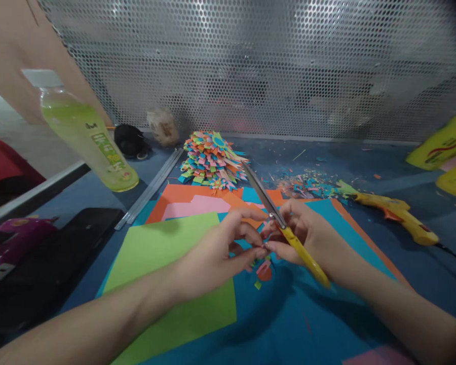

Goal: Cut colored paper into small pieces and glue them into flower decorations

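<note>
My left hand (228,246) is pinched closed over the paper sheets, thumb and forefinger meeting on small bits of coloured paper (265,272), pink, orange and green. Fingertips of my right hand (307,225) touch the same spot. Yellow-handled scissors (300,253) rest in that right hand, blades pointing up and away to the left. Fingers partly hide the small paper piece. Below lie a lime green sheet (167,263) and blue paper (266,324). Behind the hands stands a mound of many-coloured folded paper strips (213,159).
Left are a green drink bottle (95,137), clear sticks (150,190), a black flat device (68,258) and a purple glossy object (19,243). Right are paper scraps (311,183), a corded yellow glue gun (397,210) and yellow packages (441,144). A perforated metal panel (251,66) closes the back.
</note>
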Tool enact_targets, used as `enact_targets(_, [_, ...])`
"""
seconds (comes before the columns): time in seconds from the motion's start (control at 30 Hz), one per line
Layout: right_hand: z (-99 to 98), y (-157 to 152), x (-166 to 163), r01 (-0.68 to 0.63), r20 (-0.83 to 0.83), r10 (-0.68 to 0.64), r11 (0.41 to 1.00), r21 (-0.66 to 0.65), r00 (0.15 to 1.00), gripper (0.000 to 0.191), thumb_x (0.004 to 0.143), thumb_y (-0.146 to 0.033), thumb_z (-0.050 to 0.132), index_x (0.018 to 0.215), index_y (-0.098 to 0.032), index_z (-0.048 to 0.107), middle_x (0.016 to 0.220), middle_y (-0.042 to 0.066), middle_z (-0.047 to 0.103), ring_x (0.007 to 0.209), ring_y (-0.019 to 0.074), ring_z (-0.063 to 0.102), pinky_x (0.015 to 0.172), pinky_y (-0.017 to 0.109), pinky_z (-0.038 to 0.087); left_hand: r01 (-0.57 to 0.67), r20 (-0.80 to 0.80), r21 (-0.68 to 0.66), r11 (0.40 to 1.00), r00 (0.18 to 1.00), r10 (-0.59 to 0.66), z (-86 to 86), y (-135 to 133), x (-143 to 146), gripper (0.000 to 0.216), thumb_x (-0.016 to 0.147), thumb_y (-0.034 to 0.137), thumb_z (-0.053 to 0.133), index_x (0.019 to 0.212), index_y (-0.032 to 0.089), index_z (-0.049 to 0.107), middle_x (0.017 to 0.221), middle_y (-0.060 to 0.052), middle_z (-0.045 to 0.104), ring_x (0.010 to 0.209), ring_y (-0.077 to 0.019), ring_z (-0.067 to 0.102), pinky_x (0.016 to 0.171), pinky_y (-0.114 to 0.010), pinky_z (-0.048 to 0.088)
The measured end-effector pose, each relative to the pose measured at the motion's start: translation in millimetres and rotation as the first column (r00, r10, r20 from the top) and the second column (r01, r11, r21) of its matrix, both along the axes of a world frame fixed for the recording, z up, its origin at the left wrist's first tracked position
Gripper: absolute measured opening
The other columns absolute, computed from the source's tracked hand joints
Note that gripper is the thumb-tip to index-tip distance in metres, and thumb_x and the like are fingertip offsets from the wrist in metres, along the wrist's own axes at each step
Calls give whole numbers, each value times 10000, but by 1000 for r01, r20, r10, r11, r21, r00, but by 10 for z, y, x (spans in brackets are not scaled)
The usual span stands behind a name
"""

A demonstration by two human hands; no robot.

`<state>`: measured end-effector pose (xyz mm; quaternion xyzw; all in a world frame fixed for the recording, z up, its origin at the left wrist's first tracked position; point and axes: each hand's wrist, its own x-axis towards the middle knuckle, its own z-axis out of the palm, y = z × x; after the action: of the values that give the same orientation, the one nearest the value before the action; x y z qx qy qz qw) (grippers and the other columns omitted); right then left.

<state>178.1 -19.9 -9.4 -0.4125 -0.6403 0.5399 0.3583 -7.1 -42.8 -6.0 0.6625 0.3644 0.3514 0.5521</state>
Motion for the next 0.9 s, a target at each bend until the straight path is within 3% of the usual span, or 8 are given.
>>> enact_targets(0.17, [93,-46,-21,-40,-11,39,998,-53,999,295,644,-162,669,761,-266,419,756,-46,661,676,155,680,573,267,564,58,-165,116,992,986,-38,31,14,-43,350,858,147,519,1177,238,407,835,9,608,779,-110,616,624,-216,452])
enact_targets(0.3, [103,-46,-25,-51,-42,49,996,-66,998,317,641,-129,684,754,-262,419,720,-59,642,611,140,662,560,271,561,45,-176,127,991,984,-22,27,20,-48,360,851,189,547,1180,225,404,801,6,617,759,-122,613,586,-220,426])
enact_targets(0.5, [72,6,3,-30,-16,30,999,27,999,294,679,-116,663,779,-257,425,669,-67,615,594,115,622,547,230,529,5,-153,150,989,988,18,-39,32,-39,365,837,179,562,1160,235,401,765,35,575,708,-100,578,539,-204,400])
enact_targets(0.7, [79,10,22,-65,-7,65,998,-13,998,336,649,-117,692,771,-257,412,671,-55,638,613,135,640,566,257,545,29,-214,135,990,977,0,-80,29,-30,378,825,169,573,1151,215,388,756,31,591,670,-100,560,541,-215,396])
enact_targets(0.9, [59,3,31,-97,-61,94,995,-38,994,346,642,-123,703,780,-257,415,692,-51,643,620,137,639,570,257,543,-9,-171,125,992,985,30,-79,34,-27,335,828,200,565,1125,217,411,729,41,570,664,-97,563,515,-202,378])
